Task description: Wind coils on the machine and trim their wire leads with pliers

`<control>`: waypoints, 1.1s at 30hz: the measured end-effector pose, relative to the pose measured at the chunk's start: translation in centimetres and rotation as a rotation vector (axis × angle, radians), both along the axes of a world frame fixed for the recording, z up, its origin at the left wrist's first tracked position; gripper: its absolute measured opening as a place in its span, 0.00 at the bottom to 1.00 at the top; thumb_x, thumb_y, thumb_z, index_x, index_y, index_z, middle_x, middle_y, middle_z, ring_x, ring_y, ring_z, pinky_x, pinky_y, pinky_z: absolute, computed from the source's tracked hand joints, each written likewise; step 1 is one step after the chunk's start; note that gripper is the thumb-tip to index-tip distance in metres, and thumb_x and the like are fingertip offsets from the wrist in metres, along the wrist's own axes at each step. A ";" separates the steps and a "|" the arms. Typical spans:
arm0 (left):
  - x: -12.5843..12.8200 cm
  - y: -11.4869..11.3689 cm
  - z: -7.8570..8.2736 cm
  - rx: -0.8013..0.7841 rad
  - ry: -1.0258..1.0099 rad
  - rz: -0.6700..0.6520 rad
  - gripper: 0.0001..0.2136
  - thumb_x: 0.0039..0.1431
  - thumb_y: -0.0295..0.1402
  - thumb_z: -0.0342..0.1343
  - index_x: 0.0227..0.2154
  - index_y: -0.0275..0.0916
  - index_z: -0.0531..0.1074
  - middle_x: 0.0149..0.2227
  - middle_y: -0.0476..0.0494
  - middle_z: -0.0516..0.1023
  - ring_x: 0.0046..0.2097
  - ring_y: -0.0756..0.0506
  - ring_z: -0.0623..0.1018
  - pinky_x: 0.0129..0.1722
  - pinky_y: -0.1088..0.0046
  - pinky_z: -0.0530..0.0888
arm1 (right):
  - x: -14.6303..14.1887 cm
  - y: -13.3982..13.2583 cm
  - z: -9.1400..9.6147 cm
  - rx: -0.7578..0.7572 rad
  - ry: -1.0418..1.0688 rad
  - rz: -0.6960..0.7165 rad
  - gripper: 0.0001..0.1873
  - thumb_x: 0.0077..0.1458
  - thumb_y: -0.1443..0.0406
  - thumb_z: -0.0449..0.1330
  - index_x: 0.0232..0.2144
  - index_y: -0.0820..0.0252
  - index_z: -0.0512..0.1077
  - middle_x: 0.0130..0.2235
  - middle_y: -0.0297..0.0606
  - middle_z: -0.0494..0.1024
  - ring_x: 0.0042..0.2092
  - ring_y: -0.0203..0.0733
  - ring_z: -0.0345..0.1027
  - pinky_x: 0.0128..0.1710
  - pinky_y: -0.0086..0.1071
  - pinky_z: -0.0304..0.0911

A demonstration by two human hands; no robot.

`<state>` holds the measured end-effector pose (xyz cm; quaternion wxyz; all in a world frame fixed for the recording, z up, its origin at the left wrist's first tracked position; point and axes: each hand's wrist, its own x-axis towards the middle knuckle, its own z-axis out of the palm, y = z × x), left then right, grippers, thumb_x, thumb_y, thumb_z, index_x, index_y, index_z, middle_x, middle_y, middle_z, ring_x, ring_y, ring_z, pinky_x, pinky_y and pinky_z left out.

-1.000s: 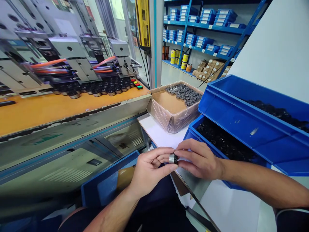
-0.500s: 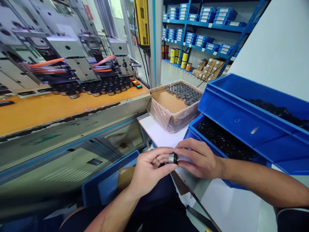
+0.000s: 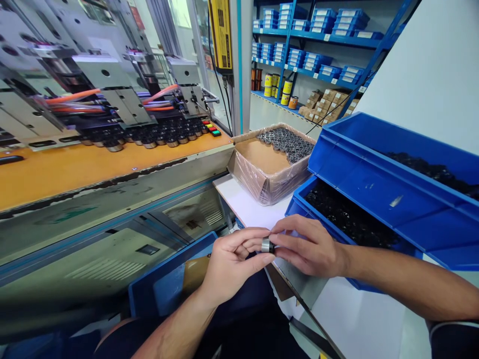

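Pinching one small part between both hands: short silver metal cylinder with a black end [image 3: 266, 245], axis roughly sideways, black end toward the right. Left hand [image 3: 232, 262] has thumb below and index above, nearly closed, gap about the part's own width, curled fingers behind the silver end. Right hand [image 3: 312, 247] has its fingertips bunched close at the black end; contact looks likely, but can't tell how hard it presses.

Handling, my read: light for its size, rigid, won't give under a pinch. Silver wall looks smooth, so could roll or slip if squeezed off-centre. Best hold is thumb and finger across the silver wall; go easy on the black end, detail there too small to judge.

Part is held up in the air near the front edge of the white tabletop [image 3: 250, 209]. On the tabletop's far end: plastic-wrapped brown cardboard box [image 3: 247, 174], dark round parts [image 3: 290, 143] packed toward its far right corner. Along the tabletop's right edge: lower blue plastic bin [image 3: 295, 203] with loose black pieces [image 3: 348, 217], upper blue plastic bin [image 3: 368, 182] overhanging it. Left: orange bench top [image 3: 75, 174], black-and-silver parts [image 3: 149, 139] clustered toward its right end.
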<state>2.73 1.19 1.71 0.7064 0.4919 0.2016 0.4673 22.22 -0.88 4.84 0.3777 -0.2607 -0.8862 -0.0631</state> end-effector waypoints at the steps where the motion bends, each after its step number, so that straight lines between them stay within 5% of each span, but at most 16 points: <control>1: 0.0 0.0 0.0 0.000 0.003 0.003 0.18 0.45 0.17 0.67 0.38 0.42 0.82 0.35 0.48 0.86 0.36 0.51 0.84 0.38 0.85 0.79 | 0.0 0.0 0.0 0.001 0.001 0.002 0.11 0.60 0.71 0.60 0.46 0.70 0.70 0.42 0.49 0.75 0.43 0.42 0.70 0.39 0.34 0.73; 33: 0.3 -0.4 -0.1 -0.181 0.032 -0.035 0.15 0.39 0.23 0.72 0.34 0.39 0.83 0.29 0.43 0.85 0.32 0.46 0.84 0.34 0.78 0.80 | 0.0 -0.3 0.3 0.145 -0.117 0.014 0.11 0.62 0.68 0.59 0.43 0.75 0.72 0.34 0.45 0.74 0.36 0.40 0.70 0.33 0.33 0.72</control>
